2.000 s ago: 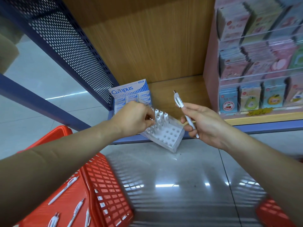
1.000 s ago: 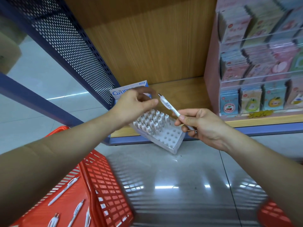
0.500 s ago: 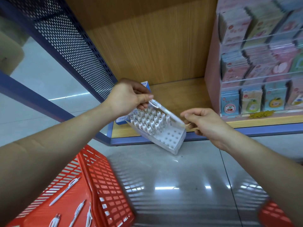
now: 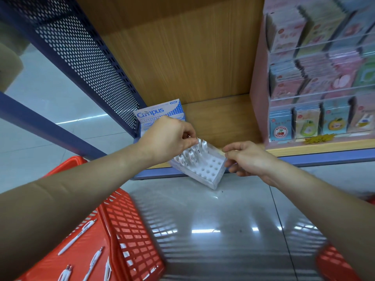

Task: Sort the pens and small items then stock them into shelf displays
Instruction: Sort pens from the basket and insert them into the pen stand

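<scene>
Left hand [image 4: 168,138] pinches the top of a pen [image 4: 197,143] standing in the white holder [image 4: 205,169]. Right hand [image 4: 249,159] grips the holder's right edge. Holder sits tilted on the shelf [image 4: 223,122] lip, just before the Campus box [image 4: 158,112]. Loose pens [image 4: 77,236] lie in the red basket [image 4: 129,230].

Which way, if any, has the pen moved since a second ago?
Yes: the pen went left and down, from above the holder into it, toward the Campus box; left hand pinches it.
</scene>
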